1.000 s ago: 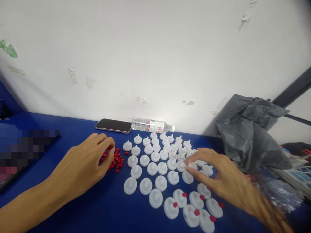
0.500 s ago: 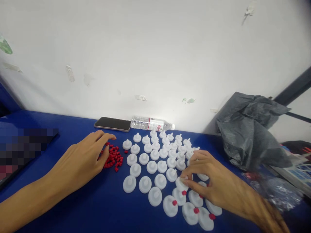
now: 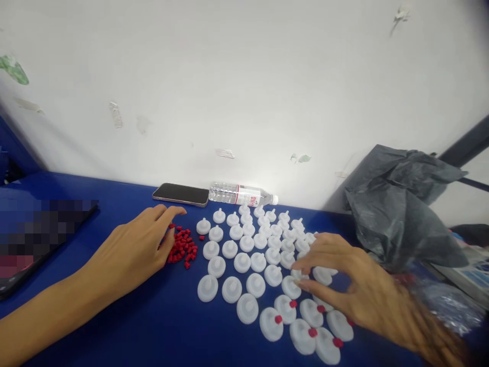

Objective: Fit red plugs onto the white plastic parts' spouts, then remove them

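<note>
Several white round discs (image 3: 242,262), each with a short stub, lie in rows on the blue table (image 3: 114,326). A few in the front row (image 3: 271,324) carry a red cap. My left hand (image 3: 132,252) lies palm down, fingers stretched out, its tips on a small pile of red caps (image 3: 184,246). My right hand (image 3: 344,283) hovers over the right end of the rows, fingers spread. Its thumb and forefinger tips sit by a bare disc (image 3: 291,287) without gripping it. It hides some discs beneath it.
A dark phone (image 3: 180,194) and a water bottle (image 3: 242,194) lie along the white wall. A grey plastic bag (image 3: 401,209) stands at the right, with clear plastic (image 3: 446,300) beside it. A dark blurred object (image 3: 34,234) lies at the left.
My right hand set a white disc down by the front rows and spread its fingers. My left hand's fingers uncurled over the red caps.
</note>
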A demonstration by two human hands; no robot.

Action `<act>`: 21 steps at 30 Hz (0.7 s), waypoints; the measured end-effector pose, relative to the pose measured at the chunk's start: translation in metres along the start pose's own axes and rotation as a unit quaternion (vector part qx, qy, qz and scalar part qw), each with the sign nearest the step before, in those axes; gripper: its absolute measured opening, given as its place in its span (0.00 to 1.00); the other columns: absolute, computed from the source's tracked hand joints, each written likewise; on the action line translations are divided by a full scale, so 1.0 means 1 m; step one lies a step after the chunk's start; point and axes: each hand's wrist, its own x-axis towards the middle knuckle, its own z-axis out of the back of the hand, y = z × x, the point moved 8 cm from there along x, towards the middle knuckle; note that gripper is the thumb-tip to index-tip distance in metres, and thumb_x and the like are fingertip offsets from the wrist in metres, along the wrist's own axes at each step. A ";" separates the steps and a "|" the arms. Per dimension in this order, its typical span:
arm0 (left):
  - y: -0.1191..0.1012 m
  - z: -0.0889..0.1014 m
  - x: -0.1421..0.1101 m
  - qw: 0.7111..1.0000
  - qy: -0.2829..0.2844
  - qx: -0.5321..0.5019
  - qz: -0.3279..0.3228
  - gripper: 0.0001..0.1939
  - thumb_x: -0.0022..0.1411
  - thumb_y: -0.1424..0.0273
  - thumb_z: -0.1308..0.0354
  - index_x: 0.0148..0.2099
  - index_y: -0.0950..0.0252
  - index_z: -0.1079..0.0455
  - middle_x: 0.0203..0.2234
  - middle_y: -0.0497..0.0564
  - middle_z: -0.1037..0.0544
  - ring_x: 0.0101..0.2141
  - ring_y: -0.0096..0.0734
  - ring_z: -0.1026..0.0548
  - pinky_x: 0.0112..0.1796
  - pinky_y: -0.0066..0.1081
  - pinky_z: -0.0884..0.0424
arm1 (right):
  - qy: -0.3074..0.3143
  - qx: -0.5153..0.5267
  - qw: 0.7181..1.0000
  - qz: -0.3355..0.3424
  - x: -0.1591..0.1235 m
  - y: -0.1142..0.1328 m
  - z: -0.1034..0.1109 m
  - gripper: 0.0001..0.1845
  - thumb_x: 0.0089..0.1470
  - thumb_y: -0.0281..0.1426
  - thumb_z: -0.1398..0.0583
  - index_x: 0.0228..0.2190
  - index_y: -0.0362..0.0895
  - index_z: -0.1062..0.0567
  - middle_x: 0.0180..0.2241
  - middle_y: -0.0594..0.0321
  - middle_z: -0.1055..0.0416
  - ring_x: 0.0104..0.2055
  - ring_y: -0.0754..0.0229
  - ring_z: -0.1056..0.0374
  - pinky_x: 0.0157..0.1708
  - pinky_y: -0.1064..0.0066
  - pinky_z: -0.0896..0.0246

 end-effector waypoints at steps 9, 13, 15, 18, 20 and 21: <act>0.008 0.002 -0.001 0.996 -0.041 -0.073 -0.004 0.20 0.79 0.65 0.61 0.62 0.58 0.33 0.54 0.56 0.21 0.53 0.52 0.21 0.47 0.46 0.24 | 0.114 0.060 0.990 0.051 0.005 0.025 -0.029 0.03 0.61 0.38 0.31 0.34 0.60 0.20 0.30 0.74 0.20 0.41 0.54 0.22 0.57 0.51 0.27; 0.005 0.016 -0.007 0.980 -0.143 -0.117 -0.067 0.15 0.77 0.63 0.57 0.57 0.55 0.31 0.47 0.52 0.19 0.45 0.46 0.19 0.45 0.42 0.26 | 0.045 0.100 0.993 -0.042 0.001 0.011 -0.012 0.02 0.65 0.40 0.36 0.40 0.63 0.23 0.48 0.72 0.18 0.49 0.56 0.20 0.49 0.65 0.21; -0.004 0.024 -0.013 0.968 -0.179 -0.138 -0.107 0.13 0.77 0.66 0.54 0.55 0.55 0.30 0.41 0.50 0.20 0.41 0.42 0.20 0.42 0.38 0.28 | 0.011 0.125 0.988 -0.091 -0.002 0.007 -0.004 0.03 0.65 0.40 0.37 0.41 0.63 0.25 0.53 0.72 0.19 0.51 0.57 0.20 0.40 0.73 0.20; -0.026 0.032 -0.024 0.958 -0.184 -0.153 -0.155 0.11 0.76 0.71 0.52 0.53 0.57 0.30 0.36 0.48 0.23 0.36 0.37 0.23 0.37 0.35 0.30 | -0.010 0.124 0.990 -0.062 0.003 0.025 -0.003 0.03 0.66 0.38 0.39 0.41 0.61 0.26 0.48 0.73 0.17 0.48 0.59 0.18 0.43 0.73 0.20; -0.047 0.037 -0.034 0.950 -0.176 -0.164 -0.198 0.10 0.76 0.74 0.51 0.53 0.58 0.31 0.35 0.48 0.23 0.34 0.35 0.24 0.35 0.35 0.29 | -0.037 0.103 0.994 -0.017 0.008 0.043 -0.006 0.07 0.67 0.37 0.39 0.45 0.61 0.26 0.44 0.73 0.16 0.44 0.60 0.18 0.49 0.70 0.20; -0.060 0.039 -0.040 0.943 -0.177 -0.170 -0.225 0.10 0.75 0.74 0.50 0.53 0.58 0.32 0.35 0.49 0.22 0.34 0.36 0.24 0.34 0.35 0.28 | -0.054 0.094 0.994 0.003 0.010 0.051 -0.009 0.08 0.66 0.38 0.38 0.47 0.60 0.26 0.42 0.73 0.17 0.42 0.59 0.18 0.48 0.70 0.20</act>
